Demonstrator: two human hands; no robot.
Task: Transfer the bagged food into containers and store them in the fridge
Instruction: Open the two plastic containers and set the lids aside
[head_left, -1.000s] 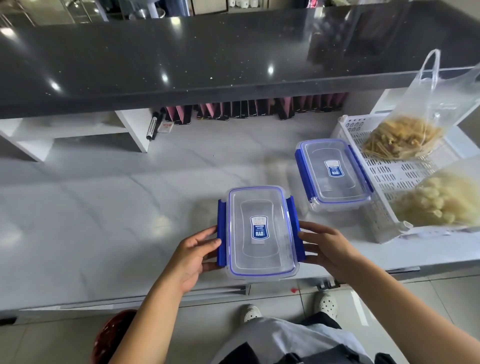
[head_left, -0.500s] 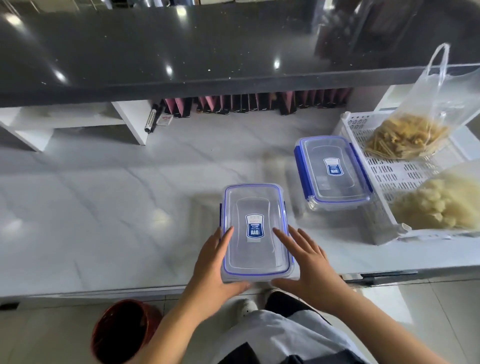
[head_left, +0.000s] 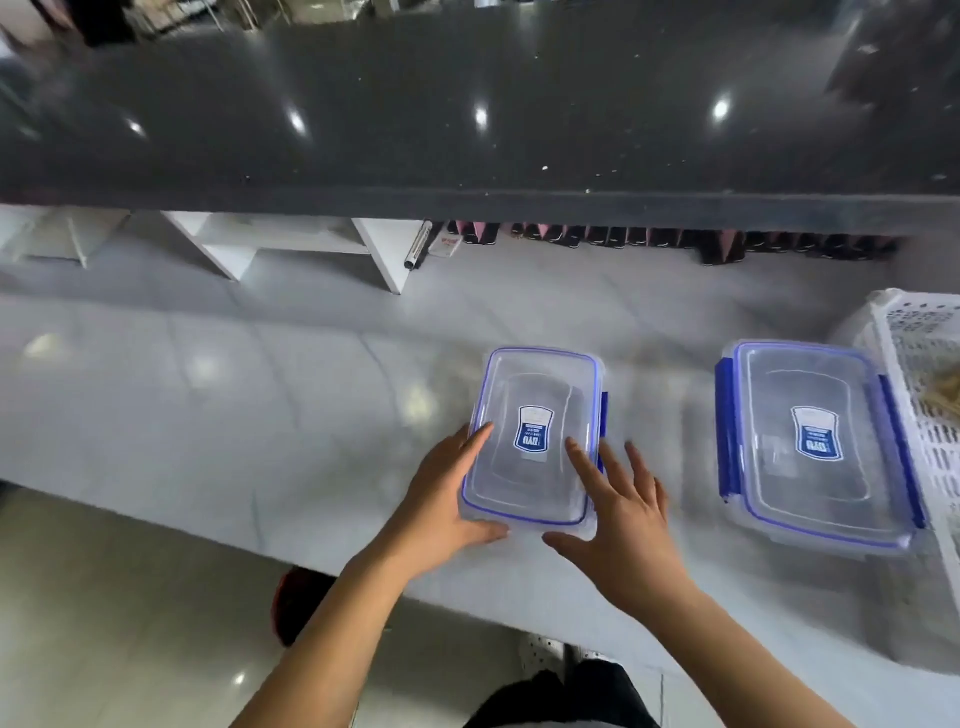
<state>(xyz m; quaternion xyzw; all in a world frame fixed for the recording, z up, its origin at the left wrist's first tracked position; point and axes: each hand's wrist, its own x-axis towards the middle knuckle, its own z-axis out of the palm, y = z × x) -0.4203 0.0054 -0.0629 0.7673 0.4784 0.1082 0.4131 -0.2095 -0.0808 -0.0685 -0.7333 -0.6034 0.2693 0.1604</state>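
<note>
Near container: clear box with a blue-rimmed lid on and a label in the middle. It sits on the white counter near its front edge, straight ahead of me.
Left hand: fingers straight, laid along the lid's left side, thumb against the near edge. Flat contact, nothing clasped.
Right hand: fingers spread and straight, index tip on the lid's right part, thumb at the near right corner. I read it as an open palm, gripping nothing.
Latch: one blue clip shows on the box's right side. I cannot tell whether it is fastened.
Second container: same kind, lid on, blue clips along both long sides. It stands to the right, apart from the first, just beside the basket.
Basket: white, perforated, cut off by the right frame edge. A bit of tan food shows inside, blurred.
Farther off: a dark shelf overhangs the counter's back, and a marker leans under it.
</note>
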